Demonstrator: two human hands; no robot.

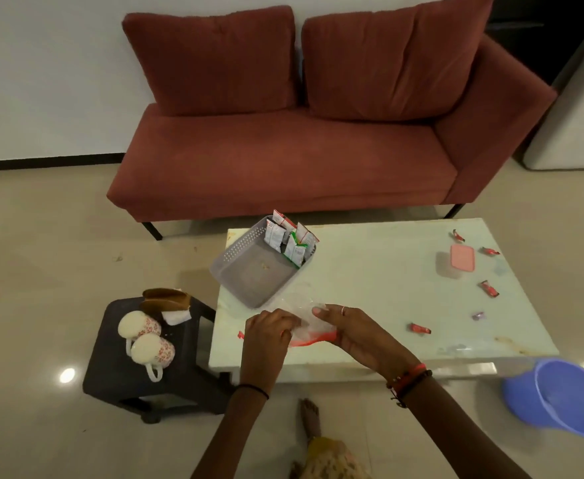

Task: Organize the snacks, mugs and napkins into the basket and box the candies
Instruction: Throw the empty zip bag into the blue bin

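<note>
**A:** Left hand [266, 335] and right hand [349, 331] are both pinching a floppy clear bag [309, 326] at the table's [370, 299] near edge. It could slip to the floor.

**B:** The candies [420, 329] lie loose toward the right edge and are easy to knock off. The basket [249, 281] holds the snacks [290, 240] at the far left corner. Any brands?

**A:** Print's too small to read.

I see a pale desk [370, 271] carrying a grey basket [238, 247] at its far left corner, a pink-lidded box [456, 261] toward the right, wrapped candies [489, 288] scattered around that, and a clear bag [313, 328] at the near edge. Two mugs [138, 324] lie on a black stool [166, 378] beside it.
</note>
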